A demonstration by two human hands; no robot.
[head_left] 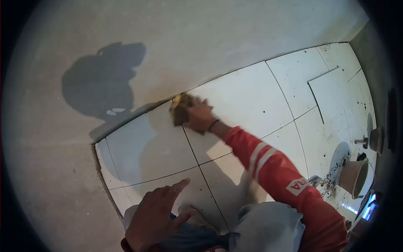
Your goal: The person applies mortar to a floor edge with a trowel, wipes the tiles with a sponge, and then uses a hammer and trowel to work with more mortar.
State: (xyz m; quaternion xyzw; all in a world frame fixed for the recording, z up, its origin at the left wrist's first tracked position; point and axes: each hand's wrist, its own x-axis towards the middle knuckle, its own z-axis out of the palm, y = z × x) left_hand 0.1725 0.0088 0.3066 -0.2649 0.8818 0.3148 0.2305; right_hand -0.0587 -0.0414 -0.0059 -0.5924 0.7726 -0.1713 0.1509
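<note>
My right hand (200,116), slightly blurred, reaches out and presses a dirty brown-yellow sponge (179,111) onto the white floor tiles (235,92). The sponge sits at the joint between two tiles, right beside the foot of the wall. Fingers wrap over the sponge's right side. Over my lap, my left hand (155,214) hangs with fingers and thumb apart, holding nothing. Dark joint lines run between the tiles, and dark specks lie scattered on them.
A grey plaster wall (201,46) borders the tiles, with my shadow on it. At right stand a bucket (354,178) and a second container (377,140), with dark crumbs nearby. A dark L-shaped gap (314,97) marks the far tiles. My knees are close below.
</note>
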